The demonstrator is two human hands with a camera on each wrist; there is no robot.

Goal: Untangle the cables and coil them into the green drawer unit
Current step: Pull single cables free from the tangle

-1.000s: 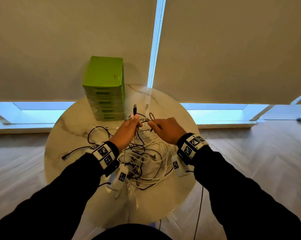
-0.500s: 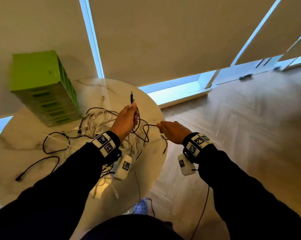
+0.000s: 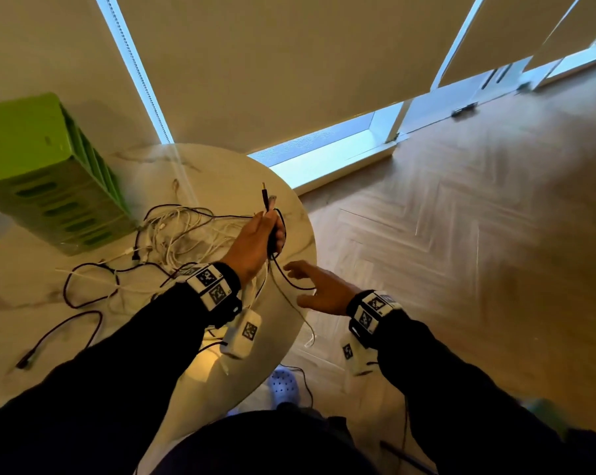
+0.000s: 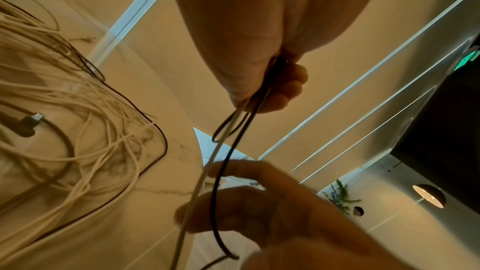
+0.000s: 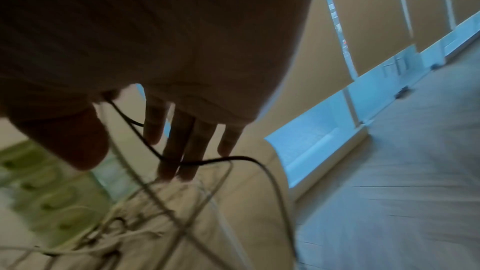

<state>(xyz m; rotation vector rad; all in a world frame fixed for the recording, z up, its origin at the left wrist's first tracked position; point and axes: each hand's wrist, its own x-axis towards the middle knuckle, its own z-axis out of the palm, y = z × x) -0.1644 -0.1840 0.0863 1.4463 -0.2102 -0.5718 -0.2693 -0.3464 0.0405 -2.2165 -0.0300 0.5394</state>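
Observation:
A green drawer unit (image 3: 49, 186) stands at the back left of the round marble table (image 3: 221, 173); it shows blurred as the drawer unit (image 5: 39, 192) in the right wrist view. A tangle of white and black cables (image 3: 176, 238) lies in front of it. My left hand (image 3: 272, 234) is raised over the table's right side and grips a black cable (image 4: 221, 171) and a white cable (image 4: 200, 182), their plugs (image 3: 266, 200) sticking up. My right hand (image 3: 303, 279) hovers just below with fingers (image 5: 187, 141) straight and spread, the black cable's loop (image 5: 221, 159) crossing them.
A separate black cable (image 3: 60, 330) trails across the table's left front. The table edge (image 3: 306, 269) runs right beside both hands, with wooden floor (image 3: 461, 269) beyond. A pale shoe (image 3: 284, 385) shows under the table. Blinds and window sills stand behind.
My right hand has let go of the black cable, opened and dropped lower. My left hand keeps its hold on the plugs. The head view has swung further right.

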